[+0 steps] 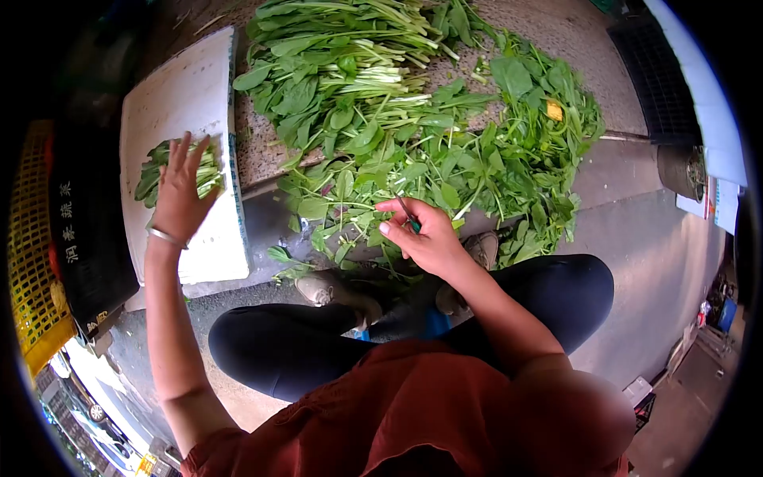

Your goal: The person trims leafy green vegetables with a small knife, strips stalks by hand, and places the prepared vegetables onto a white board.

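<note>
In the head view, the two bare hands are well apart. The left hand (181,195), fingers spread, is over a small bunch of green leafy stems (151,176) lying on a flat white foam panel (179,87); whether its fingers touch the bunch I cannot tell. The right hand (425,234) has its thumb and fingers closed on a small, thin dark-and-green tool (414,225), in front of a loose heap of green leaves (477,179). Beyond that heap, a thick layered pile of pale-stemmed greens (334,95) lies on a speckled stone slab (258,155), right of the panel.
</note>
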